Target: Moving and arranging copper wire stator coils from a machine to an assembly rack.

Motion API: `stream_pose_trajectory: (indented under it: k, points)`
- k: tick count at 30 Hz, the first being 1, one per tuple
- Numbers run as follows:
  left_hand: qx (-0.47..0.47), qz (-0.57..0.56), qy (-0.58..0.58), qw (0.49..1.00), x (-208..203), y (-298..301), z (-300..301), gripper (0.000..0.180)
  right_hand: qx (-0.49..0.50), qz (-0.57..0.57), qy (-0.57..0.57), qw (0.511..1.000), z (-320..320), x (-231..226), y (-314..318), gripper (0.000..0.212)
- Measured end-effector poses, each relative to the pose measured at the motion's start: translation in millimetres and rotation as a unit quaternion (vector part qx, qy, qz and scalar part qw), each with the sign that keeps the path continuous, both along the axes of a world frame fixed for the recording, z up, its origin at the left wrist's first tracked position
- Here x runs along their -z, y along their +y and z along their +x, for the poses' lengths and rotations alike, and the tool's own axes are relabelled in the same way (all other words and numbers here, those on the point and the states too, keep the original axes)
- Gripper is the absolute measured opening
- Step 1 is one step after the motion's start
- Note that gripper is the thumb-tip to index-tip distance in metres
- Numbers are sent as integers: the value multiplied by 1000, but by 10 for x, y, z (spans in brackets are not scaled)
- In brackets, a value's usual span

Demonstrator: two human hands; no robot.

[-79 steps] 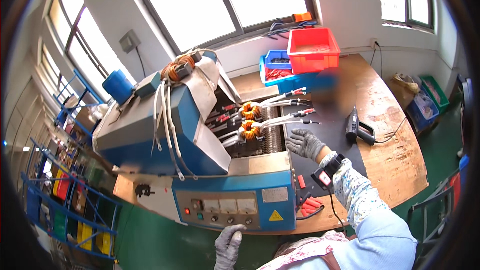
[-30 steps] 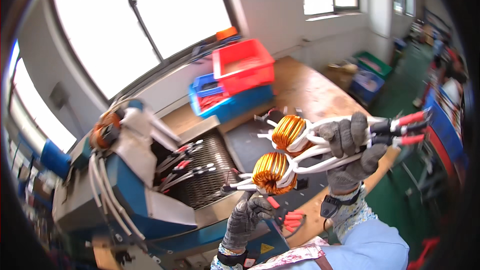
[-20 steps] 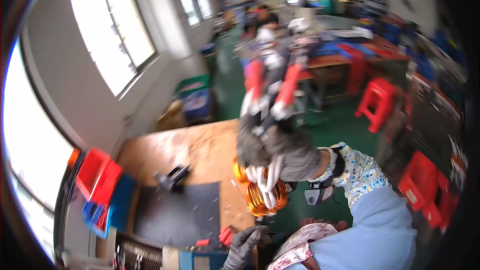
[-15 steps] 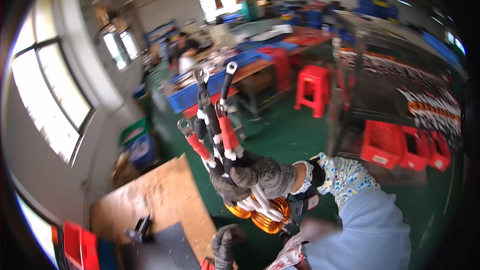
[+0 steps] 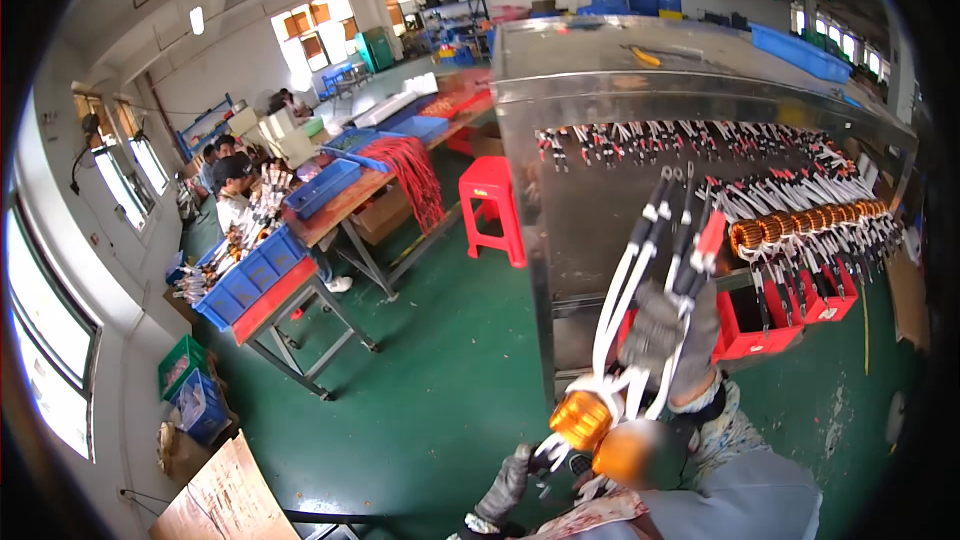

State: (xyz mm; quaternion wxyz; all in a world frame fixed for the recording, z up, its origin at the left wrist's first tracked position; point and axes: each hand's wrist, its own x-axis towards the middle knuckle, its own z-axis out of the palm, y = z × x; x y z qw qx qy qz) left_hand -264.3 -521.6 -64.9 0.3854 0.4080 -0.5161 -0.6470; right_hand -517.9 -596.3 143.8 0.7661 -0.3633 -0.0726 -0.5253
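My right hand (image 5: 672, 335), in a grey knit glove, is closed around the white leads of copper-wound ring coils (image 5: 582, 420). The leads rise past my fingers to black and red sleeves with metal ring terminals at the tips. Two coils hang below the hand, the lower one blurred. Low in the view, my gloved left hand (image 5: 503, 488) has its fingers pressed together at the short black-and-white leads (image 5: 549, 453) beside the upper coil. Part of that grip is hidden.
To the right, a metal rack (image 5: 590, 230) holds rows of similar coils (image 5: 810, 225), with red bins (image 5: 750, 325) below. A red stool (image 5: 490, 208) stands left of it. Farther left are a worktable (image 5: 350, 205), blue bins (image 5: 255, 285) and seated people. A wooden board (image 5: 225, 495) lies lower left.
The view has swung right, bringing the rack closer to the middle. My right hand still holds the coils, now in front of the rack. My left hand has come to the coils' short leads.
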Motion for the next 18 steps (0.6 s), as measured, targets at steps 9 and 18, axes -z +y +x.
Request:
stream_pose_trajectory:
  k: [9, 18]
  points:
    - [97, 73, 7, 993, -758, -941, -870, 39, 21, 304, -95, 948, -814, 251, -1969, 48]
    - [-5, 76, 12, 997, -788, -1472, -1084, 28, 244, 16, 390, 888, -810, 985, -3457, 43]
